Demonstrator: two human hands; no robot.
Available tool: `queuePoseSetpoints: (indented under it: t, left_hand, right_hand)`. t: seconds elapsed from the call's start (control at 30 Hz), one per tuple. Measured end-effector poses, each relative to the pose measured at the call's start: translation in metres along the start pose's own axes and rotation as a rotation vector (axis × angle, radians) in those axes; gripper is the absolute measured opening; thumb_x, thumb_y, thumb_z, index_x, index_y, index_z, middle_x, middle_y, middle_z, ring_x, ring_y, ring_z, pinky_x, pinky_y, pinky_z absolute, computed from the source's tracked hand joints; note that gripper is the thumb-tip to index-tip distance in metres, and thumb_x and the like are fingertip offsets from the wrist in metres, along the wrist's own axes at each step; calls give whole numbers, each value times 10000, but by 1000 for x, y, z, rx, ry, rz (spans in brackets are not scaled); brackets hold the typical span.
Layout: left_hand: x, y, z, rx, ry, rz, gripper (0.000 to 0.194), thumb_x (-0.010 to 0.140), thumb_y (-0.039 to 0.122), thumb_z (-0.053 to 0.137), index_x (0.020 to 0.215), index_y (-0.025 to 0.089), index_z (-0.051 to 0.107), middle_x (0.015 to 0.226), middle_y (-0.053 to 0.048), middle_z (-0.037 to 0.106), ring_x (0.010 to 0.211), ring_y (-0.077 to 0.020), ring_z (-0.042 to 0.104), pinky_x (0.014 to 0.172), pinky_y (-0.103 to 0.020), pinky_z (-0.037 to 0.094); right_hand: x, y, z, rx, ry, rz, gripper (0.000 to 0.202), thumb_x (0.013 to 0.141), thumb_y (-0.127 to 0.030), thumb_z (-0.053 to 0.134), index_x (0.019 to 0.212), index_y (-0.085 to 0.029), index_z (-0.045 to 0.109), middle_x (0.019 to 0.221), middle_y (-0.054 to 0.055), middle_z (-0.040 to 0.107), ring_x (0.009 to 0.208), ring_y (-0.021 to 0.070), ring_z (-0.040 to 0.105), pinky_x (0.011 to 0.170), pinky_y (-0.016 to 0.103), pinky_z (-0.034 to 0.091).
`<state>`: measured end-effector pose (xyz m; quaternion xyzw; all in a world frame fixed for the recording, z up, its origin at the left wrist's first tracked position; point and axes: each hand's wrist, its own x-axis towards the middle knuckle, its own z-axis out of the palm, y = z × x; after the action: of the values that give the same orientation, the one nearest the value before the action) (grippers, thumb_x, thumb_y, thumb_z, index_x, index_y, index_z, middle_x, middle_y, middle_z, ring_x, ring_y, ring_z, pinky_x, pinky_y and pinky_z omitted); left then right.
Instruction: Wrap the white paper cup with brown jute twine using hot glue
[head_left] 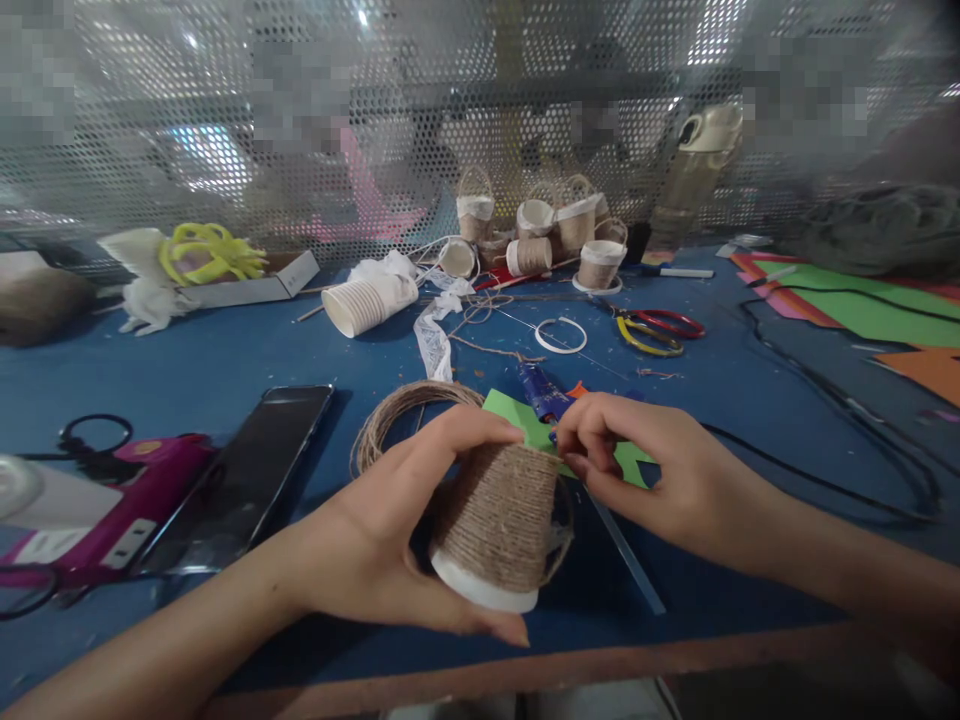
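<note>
The left hand (367, 525) is spread around a cup wrapped in rows of brown twine (499, 515), its thumb by the white rim and its fingers near the narrow end. The cup is held upside down and tilted above the blue tabletop (375, 660), near its front edge, with the white rim at the bottom. The right hand (645, 455) is drawn into a narrow pinch at the upper edge of the cup; whether anything lies between its fingertips cannot be told. Just beyond the hands, a blue glue gun (541, 390) rests partly over a piece of bright green paper (525, 420), and a clear, slender stick (630, 560) lies on the table to the right of the cup. A coil of brown twine (386, 415) sits behind the left hand, with a black phone (244, 475) and a magenta-and-white power strip (142, 510) farther left. Beyond the coil are a strip of white lace (433, 340), a thin white ring (561, 336), and scissors with red and yellow handles (649, 332). A stack of white paper cups (364, 303) lies on its side farther back, near several small twine-wrapped baskets with white trim (600, 265). Green, pink and orange paper sheets (847, 300) lie at the right, and a perforated metal screen (420, 120) stands behind everything.
</note>
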<state>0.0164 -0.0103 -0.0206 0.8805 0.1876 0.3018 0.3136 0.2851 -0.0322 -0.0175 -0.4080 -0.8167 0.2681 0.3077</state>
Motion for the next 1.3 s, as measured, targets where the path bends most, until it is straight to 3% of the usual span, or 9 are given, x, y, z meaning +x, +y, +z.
queuePoseSetpoints:
  t: [0.2,0.43,0.6,0.73,0.93,1.1,1.3]
  left_hand:
    - [-2,0,0,9,-13,-12,967,657,412,966,1447,309,417,1343,-123,605,1246,-338,627,1010,-452,578]
    - [-1,0,0,8,-6,-31,987,629,414,981,1439,310,425,1333,-108,616,1234,-331,634,1015,-445,565]
    - [0,1,-2,-2,-5,-19,958,645,410,974,1426,299,430,1309,-102,622,1206,-309,650,995,-416,570]
    - [0,1,-2,15,1,-6,955,646,415,970,1424,301,429,1308,-113,631,1227,-333,642,1004,-457,575]
    - [-2,0,-1,-1,16,-5,969,646,399,972,1439,305,423,1346,-124,603,1282,-347,602,1054,-493,549]
    - [-5,0,4,-18,80,29,980,624,431,981,1432,304,441,1325,-107,597,1255,-335,600,1060,-474,532]
    - [-3,3,8,-26,121,95,946,656,424,967,1436,283,451,1296,-96,610,1232,-319,613,1053,-445,543]
  right_hand:
    - [2,2,-2,-142,5,-51,400,1052,-319,467,705,-254,277,689,-31,533,595,126,454,577,272,367]
    - [7,19,-14,-398,24,-76,397,1074,-389,414,706,-248,364,645,-33,446,569,148,401,572,308,305]
    - [7,24,-16,-446,-1,-28,295,994,-251,480,747,-256,319,694,-29,490,614,153,426,593,308,331]
    - [5,21,-13,-405,-8,-7,205,923,-180,530,784,-250,398,728,-30,553,625,146,470,586,288,349]
    - [3,12,-7,-248,-67,-87,52,982,-268,571,949,-231,557,903,11,664,790,165,607,703,291,470]
    - [-3,5,0,-104,-113,-121,399,969,-505,654,1245,-239,545,1149,61,706,1013,204,673,863,343,542]
    - [-6,2,5,-54,-117,-107,577,948,-528,682,1408,-261,460,1348,99,685,1192,238,678,990,390,565]
